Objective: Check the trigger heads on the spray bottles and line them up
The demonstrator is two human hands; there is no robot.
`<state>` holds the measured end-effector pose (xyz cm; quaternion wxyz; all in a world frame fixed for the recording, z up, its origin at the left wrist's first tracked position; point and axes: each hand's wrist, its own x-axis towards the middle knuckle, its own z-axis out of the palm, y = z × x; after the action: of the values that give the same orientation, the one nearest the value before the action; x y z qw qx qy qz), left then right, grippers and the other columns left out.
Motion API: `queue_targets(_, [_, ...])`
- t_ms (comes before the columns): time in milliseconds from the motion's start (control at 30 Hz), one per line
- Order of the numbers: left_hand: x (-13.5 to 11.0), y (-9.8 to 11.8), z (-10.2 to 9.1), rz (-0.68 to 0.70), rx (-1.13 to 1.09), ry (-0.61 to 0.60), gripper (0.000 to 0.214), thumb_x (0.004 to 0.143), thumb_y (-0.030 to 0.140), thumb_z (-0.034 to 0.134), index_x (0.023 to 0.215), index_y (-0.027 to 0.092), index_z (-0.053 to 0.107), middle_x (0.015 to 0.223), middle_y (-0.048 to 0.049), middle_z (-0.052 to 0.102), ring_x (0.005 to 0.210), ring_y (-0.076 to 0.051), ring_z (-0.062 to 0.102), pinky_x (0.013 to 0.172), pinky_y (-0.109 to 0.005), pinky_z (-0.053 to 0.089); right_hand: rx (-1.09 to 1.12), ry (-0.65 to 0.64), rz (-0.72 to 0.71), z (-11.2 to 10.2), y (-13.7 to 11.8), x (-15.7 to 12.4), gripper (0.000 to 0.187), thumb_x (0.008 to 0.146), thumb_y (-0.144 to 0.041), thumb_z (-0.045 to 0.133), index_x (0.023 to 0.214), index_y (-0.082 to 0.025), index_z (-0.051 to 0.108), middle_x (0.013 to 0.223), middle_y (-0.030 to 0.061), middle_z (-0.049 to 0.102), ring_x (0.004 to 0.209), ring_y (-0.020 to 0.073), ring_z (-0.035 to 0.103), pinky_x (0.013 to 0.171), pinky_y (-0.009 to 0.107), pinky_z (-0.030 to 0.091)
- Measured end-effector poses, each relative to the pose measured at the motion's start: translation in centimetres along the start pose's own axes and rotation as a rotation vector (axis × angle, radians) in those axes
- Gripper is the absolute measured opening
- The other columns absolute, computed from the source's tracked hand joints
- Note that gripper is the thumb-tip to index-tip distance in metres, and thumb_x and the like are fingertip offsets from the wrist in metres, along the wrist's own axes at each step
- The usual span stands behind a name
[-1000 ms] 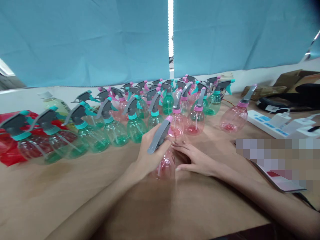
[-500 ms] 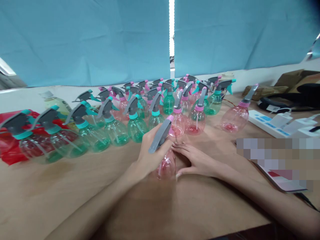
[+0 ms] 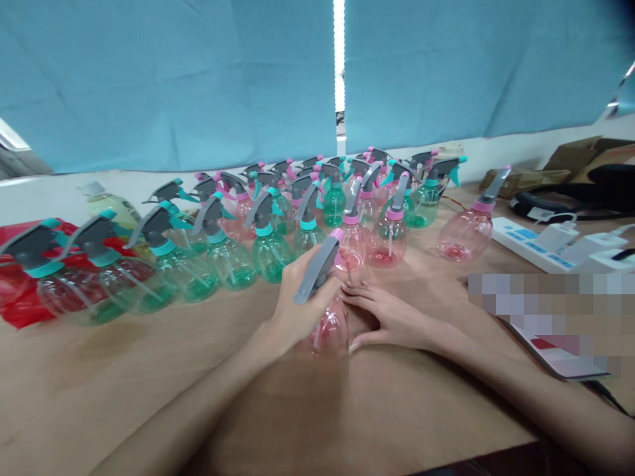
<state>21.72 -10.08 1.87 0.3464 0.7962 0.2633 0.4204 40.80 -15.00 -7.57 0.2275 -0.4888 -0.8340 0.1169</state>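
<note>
My left hand [image 3: 303,297] is wrapped round the neck of a pink see-through spray bottle [image 3: 331,332], just under its grey trigger head. The bottle stands on the table, and my fingers hide its collar. Close to its right side lies my right hand [image 3: 397,318], with fingers stretched out and thumb apart. Its fingertips are at the bottle; whether they press on it I cannot tell. Right behind are two more pink spray bottles [image 3: 387,250], and a row of green spray bottles [image 3: 234,263] runs off to the left.
Several more green and pink spray bottles crowd the back of the wooden table [image 3: 397,410]. One pink bottle [image 3: 464,235] stands apart at right, by a white power strip [image 3: 526,244]. A red plastic bag [image 3: 20,297] lies far left. A partly blurred-out flat device [image 3: 560,350] lies right.
</note>
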Motion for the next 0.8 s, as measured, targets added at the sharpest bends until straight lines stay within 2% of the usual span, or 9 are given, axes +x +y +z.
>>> queue_targets(167, [0.03,0.1,-0.1,0.004,0.007,-0.007,0.025,0.075,0.014,0.051,0.096,0.017,0.065,0.073,0.0011,0.057,0.059,-0.011,0.041,0.057,-0.025,0.037,-0.027,-0.029,0.015,-0.15,-0.1,0.05,0.094,0.071,-0.075,0.058,0.139,-0.011,0.048,0.148,0.0202,0.04,0.138,0.0325,0.036,0.113,0.051,0.03])
queue_targets(267, [0.13,0.16,-0.21,0.026,0.031,-0.012,0.018,0.074,0.014,0.051,0.087,0.017,0.063,0.067,0.0035,0.051,0.056,-0.01,0.038,0.055,-0.025,0.035,-0.035,-0.037,0.019,-0.23,-0.15,0.07,0.095,0.071,-0.076,0.056,0.139,-0.01,0.048,0.148,0.0198,0.04,0.138,0.0322,0.035,0.113,0.05,0.029])
queue_targets(367, [0.29,0.25,-0.3,0.05,0.056,-0.008,0.007,0.073,0.013,0.051,0.072,0.018,0.055,0.06,0.0056,0.041,0.053,-0.009,0.032,0.052,-0.024,0.03,-0.03,-0.036,0.018,-0.2,-0.13,0.08,0.095,0.071,-0.077,0.056,0.139,-0.01,0.047,0.147,0.0198,0.04,0.138,0.0323,0.036,0.113,0.051,0.029])
queue_targets(500, [0.43,0.42,-0.32,0.087,0.039,-0.005,0.012,0.069,0.011,0.051,0.063,0.018,0.043,0.059,0.006,0.036,0.053,-0.009,0.029,0.05,-0.024,0.028,-0.024,-0.028,0.009,-0.12,-0.05,0.09,0.094,0.071,-0.076,0.057,0.139,-0.012,0.047,0.148,0.0189,0.041,0.138,0.0323,0.035,0.113,0.052,0.029])
queue_targets(700, [0.3,0.67,-0.35,0.053,0.062,-0.015,0.007,0.07,0.013,0.048,0.067,0.018,0.053,0.058,0.0053,0.04,0.052,-0.009,0.032,0.049,-0.024,0.028,-0.027,-0.038,0.011,-0.24,-0.1,0.13,0.095,0.072,-0.075,0.057,0.138,-0.008,0.048,0.147,0.0203,0.041,0.138,0.0328,0.035,0.114,0.051,0.029])
queue_targets(800, [0.27,0.66,-0.38,0.053,0.067,-0.02,0.009,0.07,0.014,0.048,0.07,0.018,0.056,0.061,0.0034,0.048,0.054,-0.01,0.039,0.051,-0.025,0.032,-0.026,-0.044,0.015,-0.21,-0.08,0.15,0.095,0.072,-0.075,0.057,0.139,-0.009,0.047,0.148,0.0201,0.04,0.138,0.0327,0.035,0.114,0.051,0.028])
